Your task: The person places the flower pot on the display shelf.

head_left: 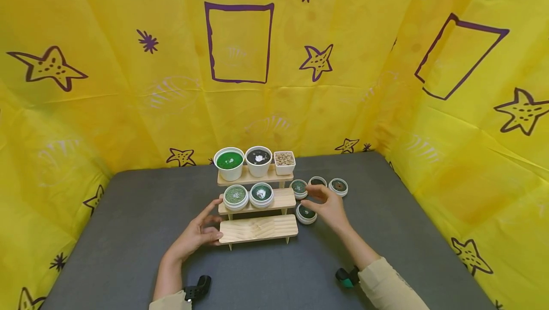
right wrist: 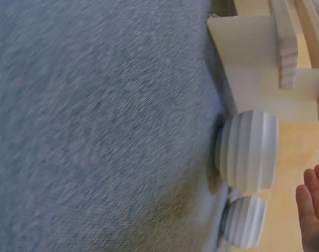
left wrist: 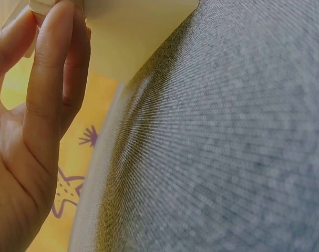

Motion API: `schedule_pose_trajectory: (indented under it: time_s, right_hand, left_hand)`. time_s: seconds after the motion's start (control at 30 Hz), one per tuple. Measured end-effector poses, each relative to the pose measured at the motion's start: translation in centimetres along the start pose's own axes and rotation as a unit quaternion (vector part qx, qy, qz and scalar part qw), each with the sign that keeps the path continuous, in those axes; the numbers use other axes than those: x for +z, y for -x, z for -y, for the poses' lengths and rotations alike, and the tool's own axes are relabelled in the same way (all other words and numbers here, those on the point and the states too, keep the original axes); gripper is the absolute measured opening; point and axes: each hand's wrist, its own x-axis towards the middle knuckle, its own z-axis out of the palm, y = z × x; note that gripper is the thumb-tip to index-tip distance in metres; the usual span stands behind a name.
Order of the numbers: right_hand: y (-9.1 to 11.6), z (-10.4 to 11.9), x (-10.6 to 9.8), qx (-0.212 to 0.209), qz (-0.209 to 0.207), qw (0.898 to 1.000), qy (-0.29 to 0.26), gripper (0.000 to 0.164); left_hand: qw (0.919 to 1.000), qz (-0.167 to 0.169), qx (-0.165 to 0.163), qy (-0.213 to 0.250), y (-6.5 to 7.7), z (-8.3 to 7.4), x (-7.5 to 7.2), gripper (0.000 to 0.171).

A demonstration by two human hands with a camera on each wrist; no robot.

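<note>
A three-tier wooden display stand [head_left: 259, 229] stands on the dark table. My left hand [head_left: 193, 238] pinches its left end, thumb at the lowest tier and index fingertip up by the middle one. In the left wrist view the fingertips [left wrist: 50, 31] meet at the wood. Two round white pots, a speckled green one [head_left: 235, 195] and a dark green one [head_left: 261, 193], sit on the middle tier. My right hand [head_left: 330, 209] hovers right of the stand, thumb and fingers apart, over a dark green pot [head_left: 306, 214]. Ribbed pots [right wrist: 248, 151] show below it in the right wrist view.
On the top tier stand a bright green cup [head_left: 229, 161], a dark-filled cup [head_left: 259, 158] and a square cup of brown bits [head_left: 285, 159]. Several more pots [head_left: 339, 186] stand right of the stand. A yellow patterned curtain [head_left: 240, 110] encloses the table [head_left: 141, 215].
</note>
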Motion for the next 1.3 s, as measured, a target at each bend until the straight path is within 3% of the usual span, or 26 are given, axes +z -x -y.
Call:
schedule_pose_trajectory:
  time_s: [0.5, 1.13, 1.3]
  right_hand:
    - [0.6, -1.6, -1.0, 0.028, 0.001, 0.999, 0.032, 0.05]
    - [1.1, -3.5, -0.6, 0.081, 0.037, 0.996, 0.015, 0.057]
    - [1.7, -2.0, -0.8, 0.082, 0.055, 0.995, 0.006, 0.058]
  left_hand:
    - [1.0, 0.0, -0.001, -0.001, -0.1, 0.0, 0.1, 0.093]
    - [1.0, -0.003, -0.002, -0.006, 0.0, 0.0, 0.0, 0.093]
    - [0.9999, -0.005, -0.007, -0.008, 0.0, 0.0, 0.0, 0.093]
